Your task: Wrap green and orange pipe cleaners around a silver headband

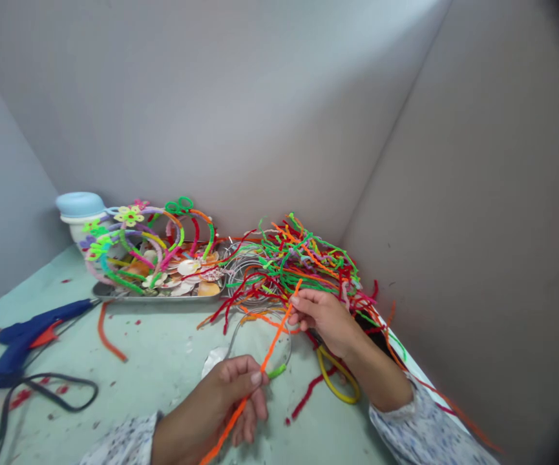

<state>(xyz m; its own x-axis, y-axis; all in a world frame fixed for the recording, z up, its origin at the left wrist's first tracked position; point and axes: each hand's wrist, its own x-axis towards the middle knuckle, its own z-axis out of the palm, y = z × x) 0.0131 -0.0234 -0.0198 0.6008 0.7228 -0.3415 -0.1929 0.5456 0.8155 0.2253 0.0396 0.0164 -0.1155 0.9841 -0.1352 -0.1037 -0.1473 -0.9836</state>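
An orange pipe cleaner (275, 340) stretches slantwise between my two hands. My left hand (233, 394) pinches it between thumb and fingers, and its lower end runs down past that hand out of view. Near the upper tip, my right hand (325, 321) grips it with thumb and forefinger. Behind and below it on the table lies a thin wire hoop (289, 349), partly hidden by my hands. A short light-green fuzzy piece (277, 372) shows beside my left fingertips; I cannot tell whether it is on the hoop.
A metal tray (163, 298) holds shells and finished fuzzy headbands (156, 219) beside a blue-lidded white jar (82, 213). A blue glue gun (31, 336) with a dark cord lies left. Tangled pipe cleaners (308, 255) and wire coils (247, 265) sit against the wall; a yellow loop (342, 391) lies right.
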